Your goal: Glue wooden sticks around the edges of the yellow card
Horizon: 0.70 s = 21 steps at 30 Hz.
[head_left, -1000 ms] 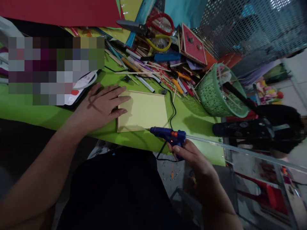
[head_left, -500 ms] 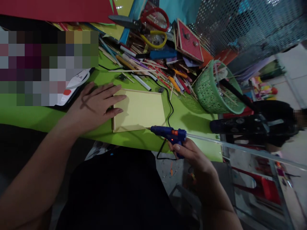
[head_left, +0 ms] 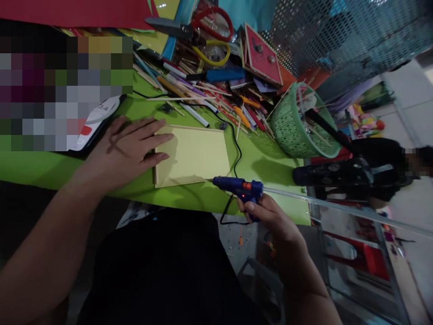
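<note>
1 yellow card (head_left: 196,153): on green table (head_left: 189,198), 10 o'clock of glue gun (head_left: 233,185). Left hand (head_left: 130,145): spread flat across card's 9 o'clock edge. Right hand (head_left: 263,208): wrapped round glue gun — now nearer card's 4 o'clock corner than 1 second ago.

The thin rectangular pale-yellow paper card (head_left: 199,155) in the middle is plain, its far and left edges lined with light tan wooden sticks (head_left: 191,127). Right of it, the pistol-shaped plastic glue gun (head_left: 232,186) is deep blue with an orange-red patch and a glowing red dot; the long rod-shaped glue stick (head_left: 304,197) at its rear is translucent whitish, and the thin cord (head_left: 241,152) is black. The smooth tabletop (head_left: 34,167) is lime green. Far off, the large metal-bladed scissors (head_left: 192,34) have dark grey blades, one red loop and one yellow. Beside them, a wood-edged rectangular panel (head_left: 261,58) is pinkish red with two greyish spots. At the right, the round plastic basket (head_left: 282,119) is light green, patterned with small holes.
</note>
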Each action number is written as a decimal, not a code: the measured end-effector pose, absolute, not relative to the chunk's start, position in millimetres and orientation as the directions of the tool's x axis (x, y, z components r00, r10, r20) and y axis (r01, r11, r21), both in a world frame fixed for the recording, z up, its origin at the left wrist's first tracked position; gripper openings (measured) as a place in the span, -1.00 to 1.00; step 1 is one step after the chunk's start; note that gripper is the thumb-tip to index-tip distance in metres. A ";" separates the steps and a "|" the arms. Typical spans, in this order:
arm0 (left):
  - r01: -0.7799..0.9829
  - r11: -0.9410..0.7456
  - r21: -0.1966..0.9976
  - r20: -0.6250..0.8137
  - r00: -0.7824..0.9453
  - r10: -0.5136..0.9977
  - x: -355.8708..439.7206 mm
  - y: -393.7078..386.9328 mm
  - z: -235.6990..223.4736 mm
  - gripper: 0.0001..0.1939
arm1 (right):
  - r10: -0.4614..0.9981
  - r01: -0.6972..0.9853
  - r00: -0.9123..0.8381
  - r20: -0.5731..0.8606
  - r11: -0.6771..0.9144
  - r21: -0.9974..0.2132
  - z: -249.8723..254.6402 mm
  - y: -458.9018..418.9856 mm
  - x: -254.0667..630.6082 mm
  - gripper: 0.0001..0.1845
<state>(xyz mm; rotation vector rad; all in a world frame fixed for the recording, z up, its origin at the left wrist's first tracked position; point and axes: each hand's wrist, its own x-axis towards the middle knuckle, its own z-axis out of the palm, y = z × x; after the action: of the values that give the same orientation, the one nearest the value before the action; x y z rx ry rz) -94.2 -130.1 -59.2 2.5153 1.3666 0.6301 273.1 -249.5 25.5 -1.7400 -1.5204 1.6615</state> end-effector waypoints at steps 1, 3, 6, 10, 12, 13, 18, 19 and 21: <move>0.748 -0.547 0.375 0.268 0.477 0.837 -94.1 -130.2 -59.2 -0.55 | 0.811 0.465 -0.219 -0.543 -0.402 -0.789 25.7 -249.5 273.0 -0.46; 0.751 -0.546 0.371 0.271 0.474 0.837 -93.7 -130.4 -59.1 -0.55 | 0.815 0.451 -0.216 -0.538 -0.406 -0.795 26.3 -249.7 272.6 -0.47; 0.748 -0.548 0.375 0.275 0.475 0.836 -93.1 -130.1 -58.3 -0.56 | 0.825 0.424 -0.223 -0.520 -0.398 -0.813 27.4 -250.6 272.4 -0.47; 0.742 -0.552 0.381 0.268 0.483 0.834 -93.3 -129.5 -57.7 -0.55 | 0.841 0.419 -0.199 -0.502 -0.390 -0.820 30.1 -251.0 272.9 -0.43; 0.738 -0.556 0.382 0.275 0.483 0.831 -93.8 -129.5 -58.3 -0.55 | 0.847 0.431 -0.191 -0.497 -0.382 -0.817 31.8 -250.1 272.9 -0.42; 0.738 -0.556 0.383 0.282 0.480 0.831 -94.0 -129.7 -58.7 -0.55 | 0.852 0.438 -0.186 -0.490 -0.374 -0.817 32.4 -249.6 272.8 -0.41; 0.751 -0.548 0.368 0.290 0.467 0.835 -93.5 -130.7 -60.0 -0.55 | 0.858 0.439 -0.180 -0.481 -0.368 -0.820 31.6 -250.3 272.1 -0.39; 0.753 -0.546 0.368 0.288 0.466 0.837 -93.2 -130.8 -59.8 -0.55 | 0.856 0.433 -0.177 -0.486 -0.376 -0.820 30.9 -251.1 272.0 -0.39; 0.754 -0.543 0.370 0.278 0.467 0.839 -92.8 -130.9 -59.4 -0.55 | 0.852 0.423 -0.168 -0.495 -0.391 -0.817 29.6 -252.3 271.5 -0.39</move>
<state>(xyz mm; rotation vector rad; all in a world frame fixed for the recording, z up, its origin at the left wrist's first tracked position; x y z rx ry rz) -92.8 -130.9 -59.4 2.5184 1.3853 0.6434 271.5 -252.3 29.6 -1.7309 -1.4543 1.5795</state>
